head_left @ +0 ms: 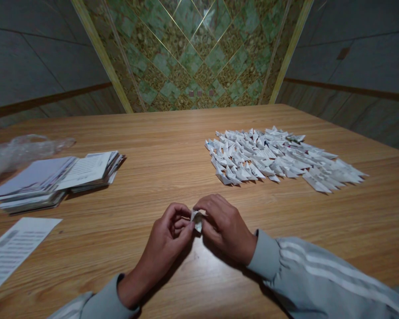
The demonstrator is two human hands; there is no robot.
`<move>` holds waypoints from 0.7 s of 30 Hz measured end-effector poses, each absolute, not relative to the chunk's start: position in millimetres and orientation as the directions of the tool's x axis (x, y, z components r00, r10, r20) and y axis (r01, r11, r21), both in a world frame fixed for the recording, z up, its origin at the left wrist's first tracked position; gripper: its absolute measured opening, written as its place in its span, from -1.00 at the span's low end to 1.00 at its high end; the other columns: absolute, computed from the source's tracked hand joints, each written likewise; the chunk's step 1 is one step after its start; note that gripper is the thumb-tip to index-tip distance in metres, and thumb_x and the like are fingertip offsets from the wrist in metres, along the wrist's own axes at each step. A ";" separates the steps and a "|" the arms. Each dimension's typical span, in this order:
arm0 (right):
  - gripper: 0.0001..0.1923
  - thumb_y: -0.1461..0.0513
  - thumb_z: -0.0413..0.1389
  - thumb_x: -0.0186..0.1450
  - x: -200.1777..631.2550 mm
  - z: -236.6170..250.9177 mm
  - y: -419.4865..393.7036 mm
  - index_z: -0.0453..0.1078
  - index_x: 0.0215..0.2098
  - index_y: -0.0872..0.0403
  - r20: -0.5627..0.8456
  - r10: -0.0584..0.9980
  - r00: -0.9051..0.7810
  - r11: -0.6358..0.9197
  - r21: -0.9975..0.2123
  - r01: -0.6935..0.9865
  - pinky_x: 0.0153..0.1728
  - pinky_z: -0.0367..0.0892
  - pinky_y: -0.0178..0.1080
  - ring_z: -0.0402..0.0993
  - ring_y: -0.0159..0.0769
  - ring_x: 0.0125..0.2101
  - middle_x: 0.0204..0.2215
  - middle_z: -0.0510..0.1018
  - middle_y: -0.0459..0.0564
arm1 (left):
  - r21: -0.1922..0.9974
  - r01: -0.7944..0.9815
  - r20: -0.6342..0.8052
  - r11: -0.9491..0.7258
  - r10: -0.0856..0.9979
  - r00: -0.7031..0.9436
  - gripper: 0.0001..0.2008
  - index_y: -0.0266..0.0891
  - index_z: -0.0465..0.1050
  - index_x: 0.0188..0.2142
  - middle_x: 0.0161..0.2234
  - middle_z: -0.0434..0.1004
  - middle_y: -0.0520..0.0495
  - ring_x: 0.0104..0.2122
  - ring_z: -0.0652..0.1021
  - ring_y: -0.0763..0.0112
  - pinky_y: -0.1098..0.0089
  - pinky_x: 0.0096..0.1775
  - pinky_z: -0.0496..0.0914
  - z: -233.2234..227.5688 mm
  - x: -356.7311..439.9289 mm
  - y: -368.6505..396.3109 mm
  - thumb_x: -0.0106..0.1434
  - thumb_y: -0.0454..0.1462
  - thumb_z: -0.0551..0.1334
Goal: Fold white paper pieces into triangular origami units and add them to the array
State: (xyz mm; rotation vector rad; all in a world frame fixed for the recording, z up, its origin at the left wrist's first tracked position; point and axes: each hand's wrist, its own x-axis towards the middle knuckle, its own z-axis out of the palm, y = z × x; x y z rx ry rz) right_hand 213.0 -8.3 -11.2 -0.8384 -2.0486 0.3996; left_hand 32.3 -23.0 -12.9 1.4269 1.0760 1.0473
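Between my two hands, just above the table, is a small folded piece of printed paper [197,220]. My left hand [173,230] pinches its left side between thumb and fingers. From the other side, the fingers and thumb of my right hand [223,227] close on its right edge. Parts of the paper are hidden behind my fingertips, so its full folded shape does not show. Farther off, to the right, lies a wide group of folded paper boats [252,155], set close together in rows.
Two stacks of paper sheets [89,170] stand on the left of the wooden table [159,146]. Behind them is a crumpled clear plastic bag [26,150]. A single printed sheet [16,248] lies nearer me at the left edge. A tiled wall [199,57] rises beyond the table.
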 end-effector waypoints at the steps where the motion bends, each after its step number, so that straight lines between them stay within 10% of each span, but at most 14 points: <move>1: -0.78 0.41 0.03 0.32 213.2 -11.2 -8.4 0.37 -0.11 0.08 0.590 0.694 -0.412 0.720 -0.553 0.419 -0.16 0.32 -0.18 0.39 -0.19 -0.18 -0.22 0.51 0.06 | 0.993 0.089 0.063 -0.083 0.975 0.211 -0.87 -0.18 0.34 -0.24 -0.34 0.54 0.01 -0.35 0.59 0.37 0.39 -0.30 0.46 -12.9 32.5 -23.1 0.28 -0.23 0.27; 21: -0.89 0.24 0.03 0.43 203.5 -17.6 -12.3 0.38 -0.21 0.08 0.509 0.745 -0.432 0.667 -0.596 0.447 -0.28 0.27 -0.22 0.39 -0.23 -0.28 -0.33 0.48 0.01 | 0.886 0.369 0.251 -0.279 0.960 0.125 -0.94 -0.19 0.47 -0.31 -0.37 0.54 -0.02 -0.34 0.54 0.32 0.38 -0.27 0.40 -16.6 31.2 -18.9 0.24 -0.33 0.21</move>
